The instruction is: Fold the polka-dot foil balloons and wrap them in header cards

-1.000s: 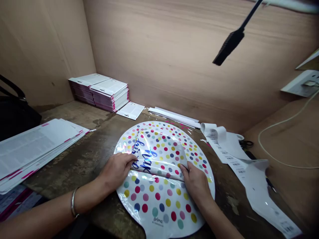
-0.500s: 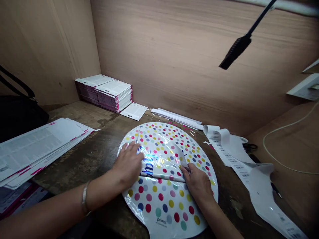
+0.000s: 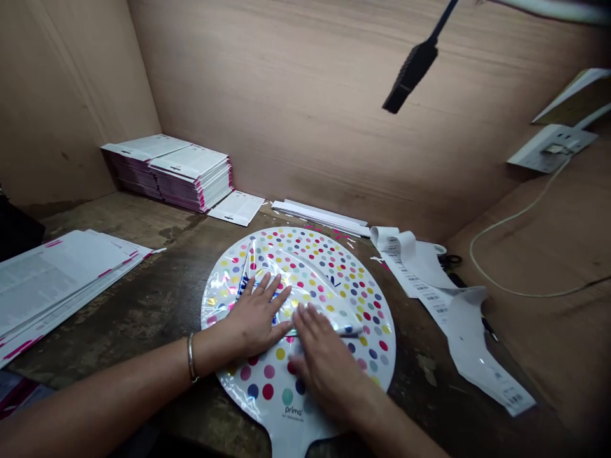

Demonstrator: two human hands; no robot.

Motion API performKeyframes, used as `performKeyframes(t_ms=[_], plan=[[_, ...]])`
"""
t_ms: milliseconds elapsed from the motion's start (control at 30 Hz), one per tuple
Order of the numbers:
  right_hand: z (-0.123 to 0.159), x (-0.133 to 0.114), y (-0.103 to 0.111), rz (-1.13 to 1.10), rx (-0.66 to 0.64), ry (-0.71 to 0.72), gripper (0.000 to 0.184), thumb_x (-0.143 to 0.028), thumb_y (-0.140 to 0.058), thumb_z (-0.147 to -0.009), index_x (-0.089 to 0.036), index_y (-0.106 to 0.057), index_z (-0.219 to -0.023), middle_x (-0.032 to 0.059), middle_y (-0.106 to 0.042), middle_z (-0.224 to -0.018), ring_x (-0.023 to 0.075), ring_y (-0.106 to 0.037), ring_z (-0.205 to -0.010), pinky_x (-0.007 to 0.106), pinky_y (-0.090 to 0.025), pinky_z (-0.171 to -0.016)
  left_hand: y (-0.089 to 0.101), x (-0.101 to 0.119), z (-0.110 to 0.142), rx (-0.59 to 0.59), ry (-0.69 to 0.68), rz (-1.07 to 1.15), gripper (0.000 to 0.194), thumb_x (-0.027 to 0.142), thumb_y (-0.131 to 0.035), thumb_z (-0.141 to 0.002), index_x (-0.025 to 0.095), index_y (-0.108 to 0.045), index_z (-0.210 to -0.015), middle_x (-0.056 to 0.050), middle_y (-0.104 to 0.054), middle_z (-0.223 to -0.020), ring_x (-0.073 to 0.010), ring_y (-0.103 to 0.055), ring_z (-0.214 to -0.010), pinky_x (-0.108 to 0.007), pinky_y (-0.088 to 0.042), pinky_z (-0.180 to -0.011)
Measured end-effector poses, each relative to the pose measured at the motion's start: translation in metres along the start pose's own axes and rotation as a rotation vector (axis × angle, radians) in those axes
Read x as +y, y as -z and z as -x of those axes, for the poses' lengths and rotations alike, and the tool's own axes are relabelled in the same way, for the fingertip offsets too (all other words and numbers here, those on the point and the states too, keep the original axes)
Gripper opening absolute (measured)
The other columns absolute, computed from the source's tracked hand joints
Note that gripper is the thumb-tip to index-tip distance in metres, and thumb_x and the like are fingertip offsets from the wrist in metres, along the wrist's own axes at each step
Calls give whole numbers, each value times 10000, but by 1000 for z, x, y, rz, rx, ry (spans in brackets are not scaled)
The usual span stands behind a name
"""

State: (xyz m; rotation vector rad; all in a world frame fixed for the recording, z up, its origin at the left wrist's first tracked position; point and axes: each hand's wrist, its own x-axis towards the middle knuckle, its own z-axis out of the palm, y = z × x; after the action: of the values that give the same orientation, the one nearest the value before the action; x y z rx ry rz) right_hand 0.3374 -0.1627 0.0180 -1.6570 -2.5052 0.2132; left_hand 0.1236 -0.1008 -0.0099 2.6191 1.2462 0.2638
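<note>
Two hands, one foil balloon, flat on the counter [image 3: 119, 219]. Left hand [image 3: 258, 315] has a metal bangle [image 3: 191, 357] at the wrist; its fingers [image 3: 274, 289] are spread flat on the balloon, gripping nothing. Right hand [image 3: 324, 366] lies flat beside it, fingers [image 3: 305, 324] together and slightly blurred, also pressing, no grip.

Foil balloon [image 3: 356, 305]: one, round, glossy, white with many multicoloured dots, lying flat mid-counter. Neck points toward the person, "prima" [image 3: 293, 411] printed just above it. Film is creased and folded near the hands, blue script [image 3: 245, 280] partly hidden under the left hand.

Behind it: two stacks of printed booklets [image 3: 193, 178] with magenta edges, touching each other, against the wall, plus one loose sheet [image 3: 236, 208] just beside them. One bundle of white strips [image 3: 319, 217] near the balloon's far edge. Left: one pile of printed sheets [image 3: 62, 283].

Right: one curled barcode label strip [image 3: 420, 270], glossy paper, near the balloon. One pair of scissors [image 3: 449, 259] behind it. One white cable [image 3: 506, 254] on the plywood surface.
</note>
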Motion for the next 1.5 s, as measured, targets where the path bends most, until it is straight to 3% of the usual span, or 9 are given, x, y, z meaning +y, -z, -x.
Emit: performKeyframes(t_ms=[200, 400, 600, 800, 933, 1067, 1167, 1333, 1500], plan=[[0, 21, 21, 97, -84, -500, 547, -366, -303, -939, -39, -404, -1365, 201, -310, -1462, 312, -239, -1371, 511, -273, -1085, 3, 7, 0, -6, 9, -1, 629, 594, -350, -885, 310, -252, -1438, -132, -168, -1522, -359, -69, -1394, -580, -80, -1076], [-32, -6, 7, -14, -115, -122, 526, -345, -283, -948, -153, -289, -1438, 69, -209, -1522, 217, -137, -1407, 400, -205, -1137, 2, -8, -3, -35, 14, -9, 658, 634, -362, -862, 351, -219, -1439, -98, -127, -1533, -350, -44, -1397, -567, -59, -1084], [-32, -5, -10, -47, -167, -167, 537, -419, -218, -957, -234, -209, -1460, 2, -127, -1539, 183, -87, -1414, 380, -128, -1155, 41, -62, 16, -23, 340, -151, 554, 497, -347, -917, 253, -336, -1415, -147, -194, -1513, -355, -128, -1389, -598, -109, -1067], [-34, -5, -7, -17, -166, -173, 538, -410, -231, -953, -229, -213, -1459, 6, -117, -1540, 177, -77, -1415, 369, -114, -1157, 34, -33, 45, -46, 65, -91, 470, 410, -396, -916, 358, -367, -1383, -50, -207, -1523, -308, -146, -1394, -535, -174, -1091], [-33, -7, -8, -33, -177, -184, 539, -424, -218, -954, -243, -196, -1461, 1, -115, -1540, 187, -84, -1414, 391, -123, -1154, 50, -46, 52, -120, 234, 32, 577, 360, -546, -825, 264, -405, -1376, -108, -323, -1475, -299, -294, -1349, -447, -277, -1073], [-33, -6, -10, -31, -160, -178, 541, -425, -223, -953, -245, -185, -1462, 0, -106, -1542, 173, -73, -1414, 371, -111, -1156, 79, -69, 20, -52, 604, 377, 935, 519, -726, -599, 156, -364, -1382, -140, -607, -1199, -310, -581, -1073, -356, -462, -869], [-35, -6, -8, -32, -157, -187, 542, -417, -237, -952, -234, -203, -1460, 11, -114, -1542, 179, -78, -1414, 371, -115, -1155, 80, -74, -21, -50, 792, 607, 868, 550, -769, -522, 111, -509, -1223, -95, -700, -798, -272, -667, -715, -299, -486, -591], [-30, -8, -10, -86, -142, -201, 558, -432, -259, -943, -213, -230, -1456, 23, -145, -1537, 191, -98, -1413, 389, -122, -1155, 62, -63, -53, -69, 770, 847, 428, 449, -774, -581, 136, -617, -829, 18, -551, -450, -151, -520, -373, -235, -364, -380], [-29, 11, -5, -237, 24, -268, 700, -462, -454, -871, -183, -205, -1463, 53, -134, -1542, 217, -115, -1412, 413, -206, -1136, 64, -54, -43, 26, 554, 1093, 424, 461, -731, -637, 146, -612, -895, -21, -666, -656, -170, -621, -552, -263, -482, -490]])
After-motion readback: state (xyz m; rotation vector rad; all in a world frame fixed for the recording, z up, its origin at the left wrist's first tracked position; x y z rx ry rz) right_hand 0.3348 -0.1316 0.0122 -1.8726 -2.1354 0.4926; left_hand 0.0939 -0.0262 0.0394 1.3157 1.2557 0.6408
